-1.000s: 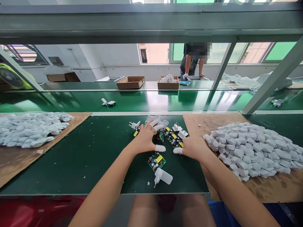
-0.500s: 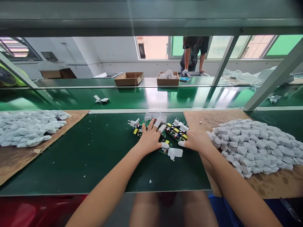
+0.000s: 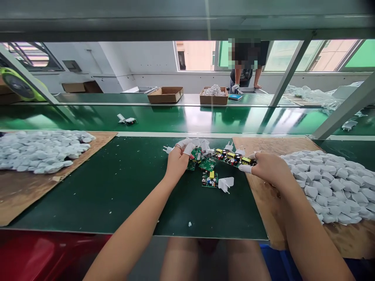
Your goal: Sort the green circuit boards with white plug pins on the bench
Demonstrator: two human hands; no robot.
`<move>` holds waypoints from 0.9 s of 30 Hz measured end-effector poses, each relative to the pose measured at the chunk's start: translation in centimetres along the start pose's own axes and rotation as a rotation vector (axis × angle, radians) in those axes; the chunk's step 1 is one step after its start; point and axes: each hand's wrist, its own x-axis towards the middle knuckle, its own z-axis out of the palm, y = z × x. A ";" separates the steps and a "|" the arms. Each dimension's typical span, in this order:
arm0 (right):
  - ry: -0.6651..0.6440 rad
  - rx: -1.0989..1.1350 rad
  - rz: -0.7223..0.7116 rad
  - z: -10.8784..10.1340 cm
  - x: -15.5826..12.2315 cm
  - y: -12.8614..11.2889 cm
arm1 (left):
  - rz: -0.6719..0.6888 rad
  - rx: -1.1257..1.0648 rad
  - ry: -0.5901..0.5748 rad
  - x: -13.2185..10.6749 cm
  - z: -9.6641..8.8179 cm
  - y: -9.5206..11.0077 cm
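Finger cots cover several fingertips on both hands. My left hand [image 3: 177,162] is closed at the left side of a small pile of green circuit boards [image 3: 207,164], its thumb and fingers curled on a board there. My right hand [image 3: 265,166] pinches the right end of a row of circuit boards [image 3: 230,157] carrying yellow transformers, thumb in front and fingers behind. White plug pieces [image 3: 229,146] with pins stand along the far side of that row. Nearer me, apart from both hands, lies a single circuit board [image 3: 209,179] with a white plug piece [image 3: 225,184] at its right.
Heaps of white plastic shells lie on cardboard at the left [image 3: 41,152] and right [image 3: 336,183]. Beyond is a green conveyor belt [image 3: 164,119] with a loose plug assembly [image 3: 126,119]. Farther back are cardboard boxes [image 3: 165,95] and a person [image 3: 249,64]. Slanted metal posts [image 3: 293,72] flank the bench.
My left hand has shifted left and away from me, its spread fingers now curled. My right hand has moved slightly right with the row of boards. The near single board is now uncovered.
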 end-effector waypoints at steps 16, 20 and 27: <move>0.375 0.506 -0.286 1.9 0.5 -1.6 | -0.501 -0.573 -0.232 0.0 0.7 0.6; 0.226 0.898 -0.075 2.7 1.2 -1.9 | -0.486 -0.662 -0.204 -0.2 1.1 0.6; -0.069 1.437 -0.193 3.4 0.9 -3.3 | -0.477 -0.707 -0.310 -0.5 1.2 0.4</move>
